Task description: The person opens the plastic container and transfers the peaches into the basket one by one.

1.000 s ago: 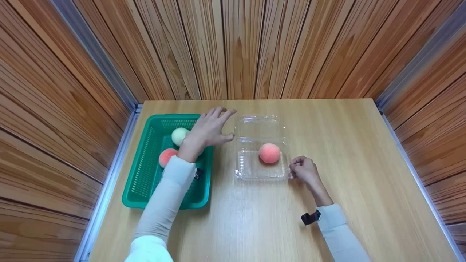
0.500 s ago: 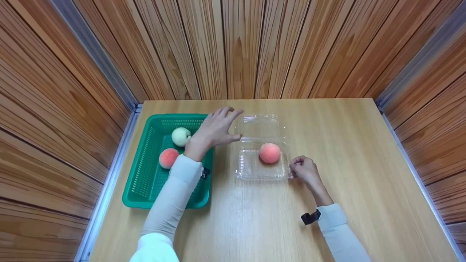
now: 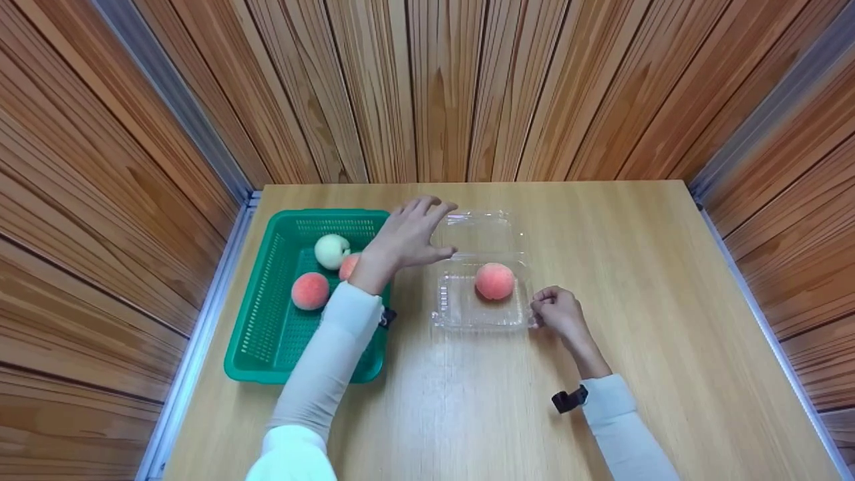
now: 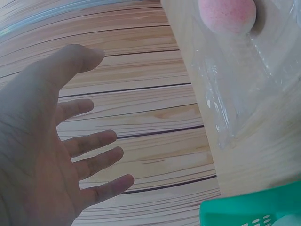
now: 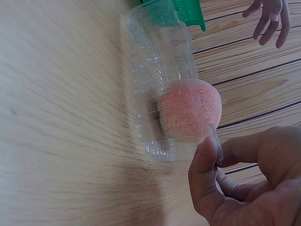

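Observation:
A clear plastic clamshell box (image 3: 461, 304) lies with its lid folded back on the table, and one pink peach (image 3: 495, 281) sits in the right part of its base. My right hand (image 3: 560, 311) pinches the box's right edge between thumb and curled fingers, as the right wrist view shows close up. My left hand (image 3: 415, 235) hovers between the basket and the box's lid (image 3: 475, 234), fingers spread, holding nothing. In the left wrist view the palm (image 4: 47, 174) is bare, with the peach and box off to its right.
A green plastic basket (image 3: 250, 334) stands on the left of the wooden table (image 3: 634, 254). Inside are a pale peach (image 3: 332, 252), a pink peach (image 3: 310, 291) and another pink one (image 3: 348, 266) partly behind my left wrist. Wood-panelled walls (image 3: 441, 93) enclose the table.
My left hand has moved to the right, from over the basket toward the box's lid, uncovering more of the peaches. The right hand and the box have stayed still.

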Tool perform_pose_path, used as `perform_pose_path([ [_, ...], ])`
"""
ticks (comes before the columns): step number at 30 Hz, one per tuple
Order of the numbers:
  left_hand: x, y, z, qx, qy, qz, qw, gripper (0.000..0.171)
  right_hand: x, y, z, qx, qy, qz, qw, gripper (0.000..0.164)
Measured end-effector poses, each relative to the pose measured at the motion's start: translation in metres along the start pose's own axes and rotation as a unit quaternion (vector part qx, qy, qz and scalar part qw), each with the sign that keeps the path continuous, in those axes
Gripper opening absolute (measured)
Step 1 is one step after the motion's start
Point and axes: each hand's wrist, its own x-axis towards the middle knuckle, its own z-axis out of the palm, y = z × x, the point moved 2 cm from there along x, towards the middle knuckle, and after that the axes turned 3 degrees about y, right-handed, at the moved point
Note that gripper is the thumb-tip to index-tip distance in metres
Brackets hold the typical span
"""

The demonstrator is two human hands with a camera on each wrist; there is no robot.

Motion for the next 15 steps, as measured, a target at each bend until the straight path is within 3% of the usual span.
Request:
perform_pose_path([
  [15, 0.006, 0.013, 0.010, -0.013, -0.010, 0.000, 0.9999, 0.077, 0.001, -0.001, 0.000, 0.007, -0.009, 0.009, 1.000, 0.019],
])
